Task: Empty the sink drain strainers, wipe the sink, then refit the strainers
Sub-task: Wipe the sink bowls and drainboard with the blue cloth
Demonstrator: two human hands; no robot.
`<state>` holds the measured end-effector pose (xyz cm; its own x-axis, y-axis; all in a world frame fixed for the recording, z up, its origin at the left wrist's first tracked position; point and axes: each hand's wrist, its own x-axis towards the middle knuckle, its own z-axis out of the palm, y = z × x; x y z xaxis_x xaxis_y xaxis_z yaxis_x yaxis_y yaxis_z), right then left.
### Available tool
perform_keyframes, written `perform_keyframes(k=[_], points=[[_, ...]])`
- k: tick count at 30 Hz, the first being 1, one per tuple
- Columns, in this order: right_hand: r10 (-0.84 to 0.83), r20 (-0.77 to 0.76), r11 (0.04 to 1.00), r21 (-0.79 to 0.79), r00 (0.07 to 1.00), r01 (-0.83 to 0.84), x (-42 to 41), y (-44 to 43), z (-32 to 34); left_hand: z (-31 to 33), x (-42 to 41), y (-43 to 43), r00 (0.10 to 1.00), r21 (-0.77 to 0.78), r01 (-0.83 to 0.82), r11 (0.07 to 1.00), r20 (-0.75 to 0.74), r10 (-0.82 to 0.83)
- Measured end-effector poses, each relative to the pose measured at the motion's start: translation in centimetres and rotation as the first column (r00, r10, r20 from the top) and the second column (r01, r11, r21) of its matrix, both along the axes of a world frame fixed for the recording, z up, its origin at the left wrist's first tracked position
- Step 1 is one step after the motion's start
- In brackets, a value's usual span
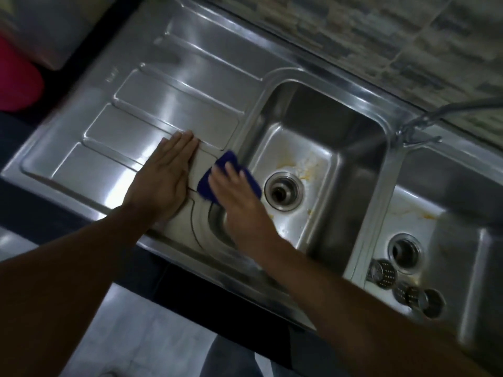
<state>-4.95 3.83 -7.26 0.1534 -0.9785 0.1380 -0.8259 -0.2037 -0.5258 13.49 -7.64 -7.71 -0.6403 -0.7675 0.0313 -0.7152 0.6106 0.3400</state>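
Note:
A steel double sink fills the view. My right hand presses a dark blue cloth onto the rim between the drainboard and the left basin. My left hand lies flat, fingers together, on the drainboard, holding nothing. The left basin's drain is bare, with yellow stains around it. The right basin's drain is bare too. Two perforated steel strainers lie on their sides in the right basin, one beside the drain and the other nearer the front.
A tap stands behind the divider between the basins, its spout reaching right. A tiled wall runs along the back. A pink object and a grey container sit at the far left. The floor shows below the counter edge.

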Motion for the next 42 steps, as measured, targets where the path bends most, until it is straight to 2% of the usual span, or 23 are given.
perform_keyframes(k=[4,8,12,15,20,24,26,29,33,35,37,39,42], points=[[0.048,-0.065,0.998,-0.035,0.997,-0.050,-1.7,-1.0,-0.5,0.5,-1.5,-2.5,1.000,0.041,-0.015,0.999,-0.014,0.016],[-0.134,-0.112,0.988,0.065,0.985,0.142,-6.3,-7.7,0.3,0.8,-4.8,-5.0,1.000,0.049,-0.007,0.999,-0.012,0.007],[-0.179,-0.370,0.967,0.105,0.912,0.233,-11.8,-16.7,1.3,0.5,-10.0,-5.5,0.999,0.009,-0.036,0.999,0.008,0.036],[-0.195,-0.467,0.956,0.105,0.863,0.273,-13.8,-20.5,1.6,-0.4,-11.3,-5.6,0.997,-0.055,-0.027,0.998,0.069,0.030],[-0.247,-0.564,0.928,0.095,0.788,0.359,-14.8,-20.2,1.5,-0.4,-10.9,-5.8,0.999,-0.070,-0.011,0.997,0.048,0.015],[-0.283,-0.653,0.873,0.128,0.703,0.470,-19.8,-14.3,1.3,-0.3,-11.0,-5.8,0.998,-0.076,-0.014,0.997,0.052,0.018],[-0.344,-0.627,0.842,0.125,0.699,0.526,-22.1,-10.5,1.3,-0.3,-11.0,-5.8,0.998,-0.087,-0.020,0.996,0.062,0.026],[-0.462,-0.485,0.806,0.119,0.743,0.579,-23.0,-7.3,0.8,-0.4,-11.3,-5.8,0.997,-0.100,-0.020,0.995,0.065,0.027],[-0.536,-0.335,0.822,0.003,0.775,0.569,-19.5,-6.4,-3.0,-0.7,-11.3,-5.8,0.998,-0.111,-0.028,0.993,0.056,0.034],[-0.544,-0.281,0.822,0.009,0.791,0.569,-17.1,-7.6,-5.9,-0.9,-11.1,-5.8,0.998,-0.113,-0.027,0.993,0.061,0.034],[-0.487,-0.195,0.843,0.149,0.851,0.517,-14.7,-9.8,-8.9,-1.1,-11.1,-5.8,0.998,-0.126,-0.029,0.992,0.046,0.035],[-0.367,-0.177,0.866,0.294,0.913,0.405,-12.1,-11.1,-11.8,-1.3,-11.0,-5.8,0.999,-0.141,-0.031,0.990,0.038,0.036],[-0.276,-0.206,0.896,0.298,0.939,0.328,-8.5,-9.1,-14.8,-1.5,-11.0,-5.9,0.998,-0.154,-0.027,0.988,0.043,0.034]])
